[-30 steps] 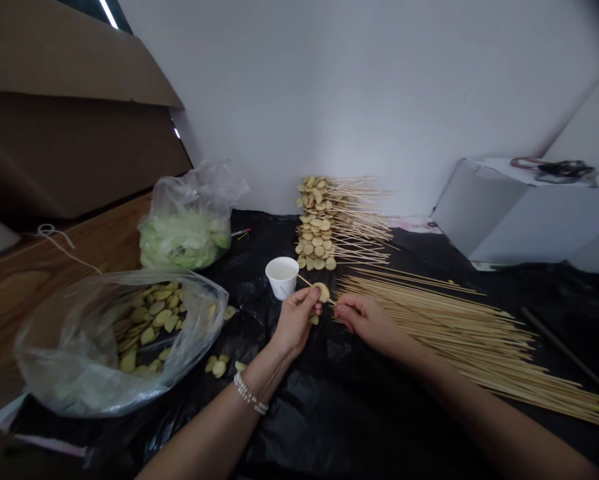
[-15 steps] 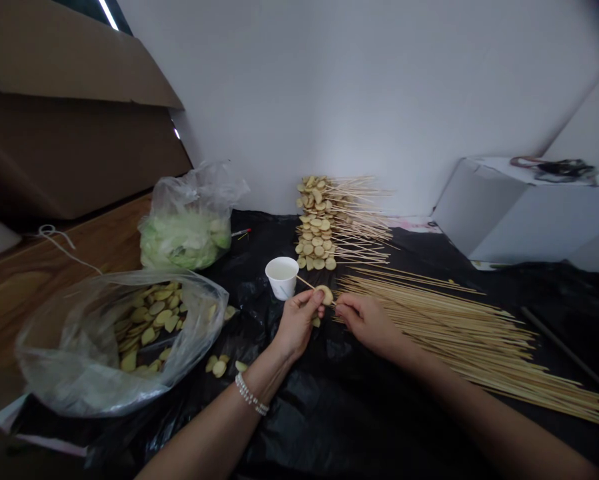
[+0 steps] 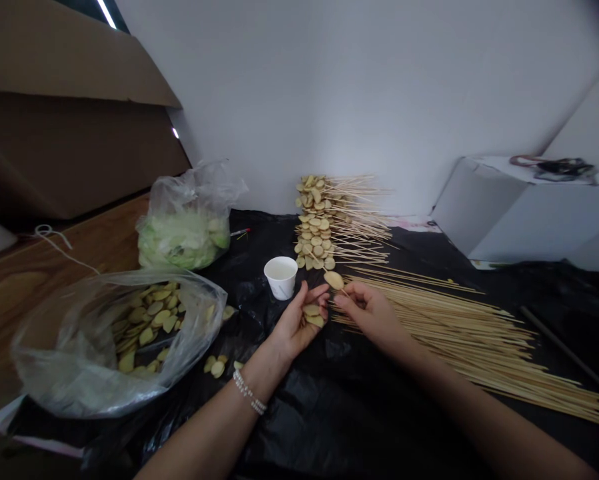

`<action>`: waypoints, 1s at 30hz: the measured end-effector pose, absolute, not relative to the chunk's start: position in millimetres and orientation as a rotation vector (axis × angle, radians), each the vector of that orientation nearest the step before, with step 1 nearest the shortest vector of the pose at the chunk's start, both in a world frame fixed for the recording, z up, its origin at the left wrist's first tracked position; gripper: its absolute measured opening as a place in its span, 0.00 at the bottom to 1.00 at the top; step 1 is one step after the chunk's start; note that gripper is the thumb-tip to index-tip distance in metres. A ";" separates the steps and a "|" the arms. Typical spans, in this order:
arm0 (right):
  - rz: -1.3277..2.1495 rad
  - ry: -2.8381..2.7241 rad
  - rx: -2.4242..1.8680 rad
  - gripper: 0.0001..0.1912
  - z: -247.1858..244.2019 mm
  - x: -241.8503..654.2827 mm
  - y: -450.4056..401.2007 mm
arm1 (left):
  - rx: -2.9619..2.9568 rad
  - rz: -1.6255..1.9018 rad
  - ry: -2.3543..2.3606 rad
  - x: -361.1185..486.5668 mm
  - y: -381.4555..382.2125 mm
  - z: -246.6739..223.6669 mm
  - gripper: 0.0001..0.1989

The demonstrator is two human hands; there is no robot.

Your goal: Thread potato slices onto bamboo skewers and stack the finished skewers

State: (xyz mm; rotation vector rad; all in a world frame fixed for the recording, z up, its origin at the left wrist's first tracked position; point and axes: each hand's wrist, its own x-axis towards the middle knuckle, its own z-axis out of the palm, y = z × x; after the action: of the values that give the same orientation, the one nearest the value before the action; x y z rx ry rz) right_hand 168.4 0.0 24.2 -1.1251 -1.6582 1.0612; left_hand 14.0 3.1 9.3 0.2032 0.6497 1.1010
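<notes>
My left hand [image 3: 299, 320] is turned palm up, its fingers curled around a few potato slices [image 3: 313, 316]. A pearl-like bracelet circles that wrist. In my right hand [image 3: 372, 313] a thin wooden skewer is pinched between thumb and fingers. One potato slice [image 3: 334, 280] is threaded on this skewer, just above my left fingertips. A white paper cup [image 3: 281, 277] stands beyond my left hand. Bare wooden skewers [image 3: 459, 333] lie in a wide spread beside and under my right forearm. Skewered potato slices [image 3: 315, 230] are piled against the wall, their sticks pointing right.
An open plastic bag [image 3: 94, 367] of potato slices lies at left, with loose slices [image 3: 217, 366] beside it. Behind it sits a bag [image 3: 184, 233] of pale green vegetable pieces. Black plastic sheeting [image 3: 329, 413] covers the work surface. A white box [image 3: 529, 207] stands at right.
My left thumb and fingers have let go of the skewered slice and opened, showing slices in the palm. My right hand now holds the skewer alone, slightly higher, its tip tilted more upward.
</notes>
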 end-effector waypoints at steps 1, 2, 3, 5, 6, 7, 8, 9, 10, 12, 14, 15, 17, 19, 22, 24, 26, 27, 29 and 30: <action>1.077 -1.654 -1.118 0.08 24.1 167.8 -0.4 | 0.162 1.068 0.626 13.0 2.6 11.1 0.19; 1.089 -1.659 -1.118 0.07 23.6 166.9 -1.1 | 0.139 1.048 0.608 12.2 2.1 12.5 0.20; 1.091 -1.671 -1.125 0.06 22.6 165.6 -2.0 | 0.127 1.032 0.595 11.5 1.6 13.4 0.21; 1.058 -1.721 -1.156 0.05 20.0 163.0 -4.3 | 0.130 1.004 0.573 10.6 0.7 13.8 0.23; 1.029 -1.758 -1.177 0.05 18.7 161.9 -5.6 | 0.138 0.988 0.557 10.2 0.4 13.4 0.24; 0.994 -1.798 -1.199 0.04 17.7 161.0 -6.8 | 0.146 0.974 0.537 9.8 0.2 12.9 0.25; 0.956 -1.843 -1.220 0.04 16.8 160.4 -7.9 | 0.154 0.962 0.516 9.4 -0.1 12.4 0.26; 0.916 -1.888 -1.239 0.04 16.1 160.1 -8.8 | 0.160 0.952 0.498 9.1 -0.4 12.0 0.26; 0.874 -1.928 -1.254 0.04 15.6 160.0 -9.4 | 0.163 0.944 0.481 8.8 -0.8 11.9 0.26; 0.783 -1.978 -1.264 0.06 14.6 160.5 -9.7 | 0.159 0.928 0.460 8.8 -1.8 12.8 0.26; 0.713 -1.994 -1.258 0.08 13.8 161.6 -8.7 | 0.148 0.910 0.449 9.6 -3.0 15.1 0.26; 0.694 -1.993 -1.254 0.08 13.3 162.4 -7.7 | 0.144 0.904 0.446 10.2 -3.5 16.5 0.26; 0.687 -1.981 -1.243 0.08 12.7 164.3 -5.2 | 0.141 0.896 0.440 11.5 -4.3 18.8 0.26; 0.705 -1.944 -1.231 0.09 12.5 166.7 -1.8 | 0.139 0.894 0.430 12.5 -4.8 19.9 0.26; 0.799 -1.837 -1.210 0.09 13.6 170.8 3.9 | 0.132 0.884 0.422 13.3 -5.1 19.4 0.25; 0.954 -1.745 -1.170 0.09 15.3 173.2 7.5 | 0.126 0.877 0.424 13.3 -4.8 18.6 0.26; 1.116 -1.657 -1.106 0.10 16.9 175.2 10.3 | 0.123 0.874 0.449 13.3 -4.1 17.7 0.26; 1.168 -1.629 -1.079 0.10 17.5 176.2 11.5 | 0.126 0.876 0.472 13.2 -3.6 17.2 0.25; 1.162 -1.621 -1.073 0.10 17.9 178.1 13.3 | 0.146 0.899 0.536 13.4 -2.7 15.8 0.22; 1.123 -1.637 -1.088 0.10 17.8 179.0 14.0 | 0.159 0.920 0.570 13.6 -2.5 15.0 0.20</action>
State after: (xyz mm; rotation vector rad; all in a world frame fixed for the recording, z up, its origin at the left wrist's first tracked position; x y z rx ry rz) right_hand 179.0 14.0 17.8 -1.0880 -1.6373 1.1234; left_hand 13.6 -2.5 15.0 0.1591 0.5704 0.9203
